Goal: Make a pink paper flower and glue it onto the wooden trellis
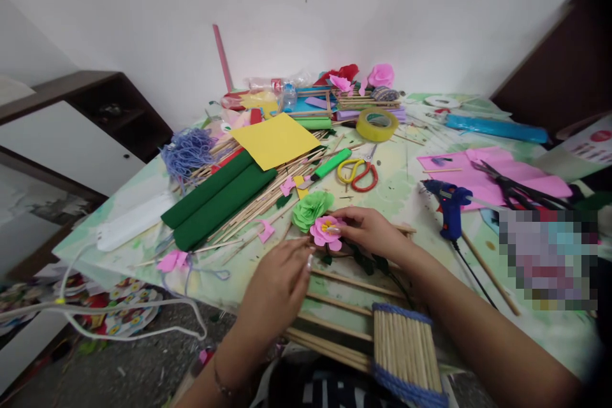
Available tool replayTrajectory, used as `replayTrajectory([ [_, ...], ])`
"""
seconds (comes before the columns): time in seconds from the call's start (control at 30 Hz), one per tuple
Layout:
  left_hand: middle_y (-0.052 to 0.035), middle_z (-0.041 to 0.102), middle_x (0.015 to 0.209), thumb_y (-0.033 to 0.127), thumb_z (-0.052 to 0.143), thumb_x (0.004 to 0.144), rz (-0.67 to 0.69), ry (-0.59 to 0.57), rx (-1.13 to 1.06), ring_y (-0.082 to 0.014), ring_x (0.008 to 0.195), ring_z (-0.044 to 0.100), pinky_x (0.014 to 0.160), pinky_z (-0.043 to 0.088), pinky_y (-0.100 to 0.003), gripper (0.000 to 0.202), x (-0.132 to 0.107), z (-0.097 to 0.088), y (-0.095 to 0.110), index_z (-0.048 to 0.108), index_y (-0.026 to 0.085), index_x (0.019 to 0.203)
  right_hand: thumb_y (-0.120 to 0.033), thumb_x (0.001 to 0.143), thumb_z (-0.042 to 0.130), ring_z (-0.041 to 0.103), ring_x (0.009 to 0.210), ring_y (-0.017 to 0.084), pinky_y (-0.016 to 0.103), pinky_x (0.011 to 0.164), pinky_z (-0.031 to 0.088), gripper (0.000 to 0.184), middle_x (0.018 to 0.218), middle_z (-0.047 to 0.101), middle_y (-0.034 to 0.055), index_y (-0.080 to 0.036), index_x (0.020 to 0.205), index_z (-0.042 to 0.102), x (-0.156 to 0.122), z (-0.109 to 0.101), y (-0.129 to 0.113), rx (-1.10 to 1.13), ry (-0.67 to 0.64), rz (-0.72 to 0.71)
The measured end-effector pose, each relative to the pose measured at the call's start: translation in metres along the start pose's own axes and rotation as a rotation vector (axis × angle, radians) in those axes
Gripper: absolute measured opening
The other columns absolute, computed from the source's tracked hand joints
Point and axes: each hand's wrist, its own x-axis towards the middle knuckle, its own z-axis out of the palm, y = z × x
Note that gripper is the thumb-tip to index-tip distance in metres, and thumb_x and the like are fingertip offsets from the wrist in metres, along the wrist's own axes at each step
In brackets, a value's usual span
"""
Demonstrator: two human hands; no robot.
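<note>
My right hand [368,231] pinches a small pink paper flower [326,231] with a yellow centre, held just above a frame of wooden sticks [354,306]. My left hand [280,287] is curled with its fingertips pressed at the flower's lower left; what they grip is hidden. A green paper flower [312,208] lies just behind. Dark green leaves [368,262] trail under my right wrist. A panel of sticks bound with blue yarn [405,350] lies at the near edge.
A blue glue gun [449,204] stands right of my hands, its cord running off the edge. Yellow-and-red scissors [357,172], green felt rolls [215,201], yellow paper [275,139], a tape roll [377,124], black scissors on pink paper [482,177] and loose sticks crowd the table.
</note>
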Motion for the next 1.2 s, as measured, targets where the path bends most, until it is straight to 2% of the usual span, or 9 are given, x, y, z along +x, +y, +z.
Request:
replayTrajectory([
  [0.1,-0.0113,0.069,0.11,0.017,0.049,0.093,-0.044,0.168,0.051,-0.0226,0.105,0.062,0.096,0.051,-0.044,0.021,0.007,-0.015,-0.015,0.063,0.014,0.107,-0.026,0.083,0.062,0.069,0.095,0.022,0.035,0.084,0.054,0.033,0.108,0.074,0.0066,-0.021,0.115,0.068,-0.006,-0.008,-0.005,-0.025,0.025,0.013],
  [0.17,-0.0121,0.067,0.112,0.017,0.05,0.092,-0.019,0.197,0.093,-0.0236,0.107,0.061,0.097,0.05,-0.046,0.02,0.015,-0.024,-0.021,0.062,0.014,0.108,-0.027,0.082,0.064,0.069,0.095,0.022,0.036,0.083,0.054,0.04,0.112,0.072,0.0082,-0.022,0.122,0.064,-0.015,-0.018,-0.009,-0.103,0.099,0.026],
  [0.23,-0.0135,0.064,0.118,0.016,0.051,0.091,0.054,0.18,0.114,-0.0246,0.114,0.058,0.1,0.048,-0.046,0.022,0.026,-0.032,-0.023,0.06,0.014,0.111,-0.027,0.081,0.064,0.068,0.091,0.022,0.036,0.08,0.054,0.039,0.114,0.071,0.0092,-0.022,0.12,0.064,-0.028,-0.028,-0.013,-0.217,0.194,0.037],
  [0.3,-0.0139,0.062,0.122,0.016,0.051,0.091,0.151,0.146,0.115,-0.0244,0.118,0.056,0.102,0.046,-0.045,0.025,0.039,-0.037,-0.022,0.058,0.014,0.115,-0.027,0.081,0.063,0.067,0.086,0.022,0.036,0.077,0.053,0.029,0.107,0.071,0.0086,-0.022,0.109,0.067,-0.042,-0.035,-0.015,-0.315,0.233,0.052],
  [0.4,-0.0127,0.062,0.125,0.018,0.05,0.092,0.269,0.041,0.108,-0.0236,0.118,0.056,0.104,0.046,-0.044,0.031,0.06,-0.038,-0.017,0.056,0.014,0.122,-0.03,0.083,0.062,0.065,0.082,0.021,0.034,0.072,0.051,0.017,0.094,0.071,0.0065,-0.022,0.097,0.068,-0.063,-0.036,-0.011,-0.372,0.186,0.084],
  [0.6,-0.0106,0.063,0.125,0.019,0.05,0.093,0.317,-0.218,0.123,-0.0248,0.12,0.053,0.107,0.041,-0.044,0.032,0.087,-0.018,-0.005,0.059,0.013,0.123,-0.027,0.085,0.065,0.06,0.087,0.022,0.035,0.078,0.048,0.009,0.09,0.067,0.0061,-0.02,0.09,0.066,-0.081,-0.018,0.015,-0.38,0.211,0.05],
  [0.73,-0.0107,0.066,0.11,0.019,0.051,0.093,0.298,-0.244,0.108,-0.0249,0.11,0.055,0.099,0.046,-0.042,0.028,0.084,-0.009,-0.005,0.062,0.012,0.118,-0.026,0.088,0.063,0.059,0.091,0.023,0.038,0.084,0.046,0.008,0.09,0.064,0.0071,-0.019,0.088,0.066,-0.084,-0.013,0.018,-0.417,0.208,-0.016],
  [0.97,-0.0091,0.064,0.097,0.018,0.051,0.092,0.244,-0.07,0.047,-0.0221,0.095,0.055,0.086,0.049,-0.04,0.021,0.065,-0.008,-0.016,0.066,0.017,0.106,-0.03,0.088,0.063,0.056,0.093,0.026,0.043,0.084,0.044,0.013,0.096,0.065,0.0096,-0.019,0.094,0.068,-0.087,-0.009,0.017,-0.548,0.142,-0.081],
  [1.2,-0.0071,0.062,0.094,0.017,0.054,0.09,0.159,-0.018,0.025,-0.0213,0.094,0.055,0.086,0.047,-0.038,0.013,0.047,-0.003,-0.022,0.066,0.018,0.095,-0.029,0.087,0.064,0.056,0.088,0.024,0.042,0.082,0.044,0.009,0.09,0.066,0.0076,-0.02,0.086,0.068,-0.086,-0.007,0.023,-0.514,0.19,-0.108],
])
